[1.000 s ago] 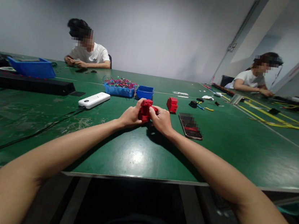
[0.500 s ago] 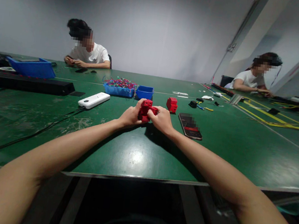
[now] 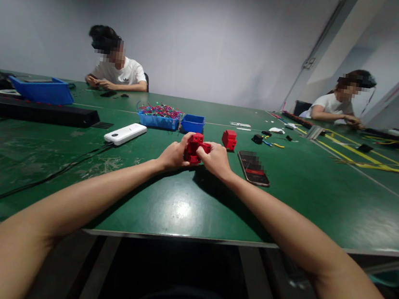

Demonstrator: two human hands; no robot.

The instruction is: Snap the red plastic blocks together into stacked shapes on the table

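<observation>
My left hand (image 3: 174,156) is closed around a red plastic housing (image 3: 196,138), its fingers and thumb along the left side. The housing is U-shaped, with small round holes in its top part and a gap in the middle. My right hand (image 3: 215,160) pinches a smaller red plastic piece (image 3: 206,147) at that gap, thumb in front. Whether this piece is separate from the housing I cannot tell, since the fingers cover part of it. Just beyond my right hand, a similar red block (image 3: 229,140) stands upright on the green table (image 3: 179,195).
A phone (image 3: 254,168) lies right of my hands; a white power bank (image 3: 125,134) with a black cable lies left. Behind are a blue bin of coloured wires (image 3: 159,121) and a smaller blue bin (image 3: 193,123). Pliers (image 3: 273,144) lie further right. Two people sit across the table.
My hands and the red housing stay almost in place, with only a very slight shift. The co-worker's hands at the right have moved a little.
</observation>
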